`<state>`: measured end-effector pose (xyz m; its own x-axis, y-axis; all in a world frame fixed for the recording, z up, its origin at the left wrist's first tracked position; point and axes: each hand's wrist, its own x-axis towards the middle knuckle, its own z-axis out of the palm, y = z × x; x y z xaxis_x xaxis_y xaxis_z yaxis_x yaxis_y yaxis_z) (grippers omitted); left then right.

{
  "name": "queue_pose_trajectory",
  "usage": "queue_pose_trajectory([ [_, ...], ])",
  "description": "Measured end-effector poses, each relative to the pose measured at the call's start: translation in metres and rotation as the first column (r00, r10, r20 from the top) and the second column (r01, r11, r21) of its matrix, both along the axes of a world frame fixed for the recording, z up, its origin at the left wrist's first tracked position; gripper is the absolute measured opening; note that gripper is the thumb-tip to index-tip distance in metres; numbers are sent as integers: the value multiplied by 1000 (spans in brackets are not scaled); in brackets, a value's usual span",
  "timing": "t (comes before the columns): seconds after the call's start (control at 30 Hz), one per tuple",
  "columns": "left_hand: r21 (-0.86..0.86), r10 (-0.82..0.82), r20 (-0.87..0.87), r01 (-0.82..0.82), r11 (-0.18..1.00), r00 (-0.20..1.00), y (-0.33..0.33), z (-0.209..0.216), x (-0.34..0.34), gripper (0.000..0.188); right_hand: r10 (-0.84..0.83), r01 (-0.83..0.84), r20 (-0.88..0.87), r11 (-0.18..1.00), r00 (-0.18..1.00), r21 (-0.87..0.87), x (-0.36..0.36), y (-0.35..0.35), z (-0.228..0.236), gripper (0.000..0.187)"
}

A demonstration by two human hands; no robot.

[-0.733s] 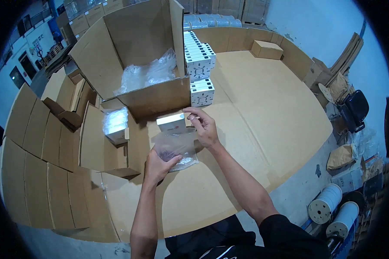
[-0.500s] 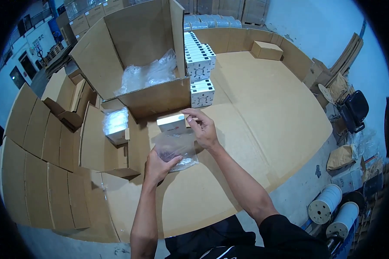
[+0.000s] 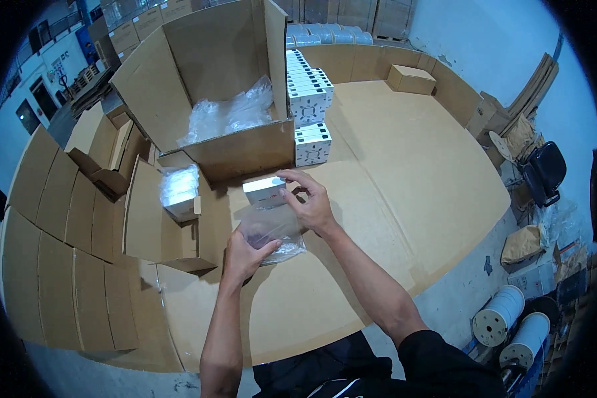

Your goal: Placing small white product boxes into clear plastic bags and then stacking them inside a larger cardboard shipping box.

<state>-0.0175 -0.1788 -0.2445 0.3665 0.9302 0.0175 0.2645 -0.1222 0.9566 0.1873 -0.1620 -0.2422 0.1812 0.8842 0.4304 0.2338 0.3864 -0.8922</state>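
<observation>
A small white box (image 3: 265,192) stands partly out of a clear plastic bag (image 3: 272,229) in front of me. My left hand (image 3: 244,255) is closed on the lower part of the bag, thumb laid across it. At the box's right end, my right hand (image 3: 310,200) has its thumb and fingers closed on the edge. What lies under the cloudy plastic cannot be made out clearly. Left of the bag, an open carton (image 3: 154,222) holds plastic-wrapped white boxes (image 3: 180,192).
Behind the hands stands a large open carton (image 3: 229,156) with clear plastic bags (image 3: 229,113) inside. Stacked white boxes (image 3: 310,106) rise beside it. Brown cartons (image 3: 60,265) line the left side; a closed carton (image 3: 411,79) sits at the far right of the cardboard-covered table (image 3: 404,179).
My right thumb and fingers have closed onto the box's right end. The box looks slightly tilted compared with before. My left hand stays on the bag.
</observation>
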Motion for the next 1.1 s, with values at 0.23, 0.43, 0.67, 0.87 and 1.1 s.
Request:
queue_pose_trajectory([
  [0.23, -43, -5, 52, 7, 999, 999, -2, 4, 2, 51, 3, -3, 2, 999, 1000, -41, 2, 2, -6, 33],
  [0.43, -36, -23, 39, 24, 999, 999, 0, 3, 2, 50, -52, 53, -299, 999, 953, -3, 5, 10, -16, 24],
  [0.67, -29, -6, -15, 5, 1000, 1000, 2, 1, -2, 50, -5, 12, -539, 1000, 842, 9, 12, 6, -6, 20],
  [0.87, -65, -4, 62, 8, 998, 998, 5, -4, -2, 50, 75, -56, -748, 997, 659, 51, 16, 3, -6, 17],
  [1.1, -32, 4, 35, -3, 999, 999, 5, 2, -3, 52, 174, -158, -784, 983, 596, 98, 17, 2, -9, 19],
])
